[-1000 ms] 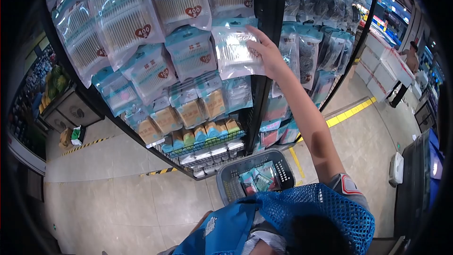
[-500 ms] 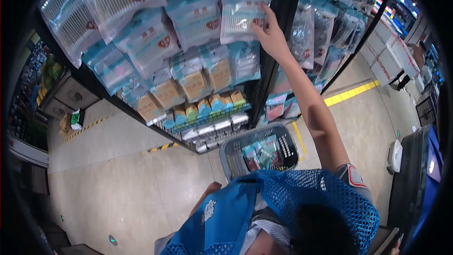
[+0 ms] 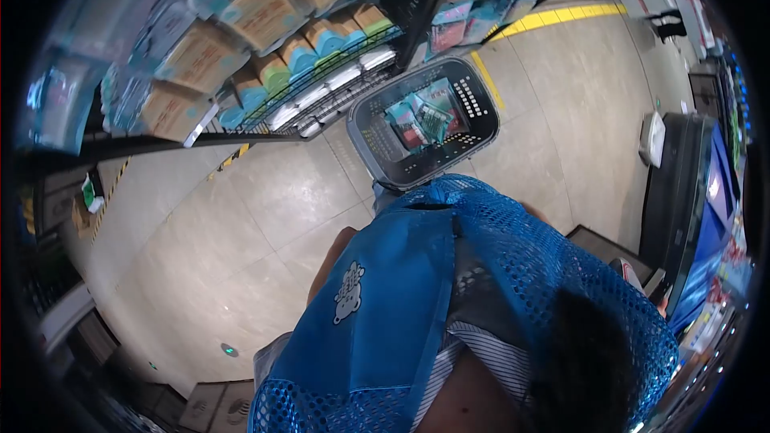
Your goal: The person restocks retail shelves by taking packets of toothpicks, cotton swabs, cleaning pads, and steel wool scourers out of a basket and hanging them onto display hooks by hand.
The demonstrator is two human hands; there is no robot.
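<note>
- Left hand: a strip of bare skin [image 3: 327,263] shows past the blue vest [image 3: 393,281], but I can't tell if the hand's open, closed or holding anything.
- Right hand: mostly or wholly hidden by the vest; grip can't be told.
- Basket [image 3: 366,154]: on the floor [image 3: 281,200] beside the rack [image 3: 429,12], packs [image 3: 433,119] inside.

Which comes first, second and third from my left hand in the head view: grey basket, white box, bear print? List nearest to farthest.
Hand hidden; judged from the visible left arm:
1. Bear print, beside the arm.
2. Grey basket, ahead, on the floor.
3. White box, far right.
</note>
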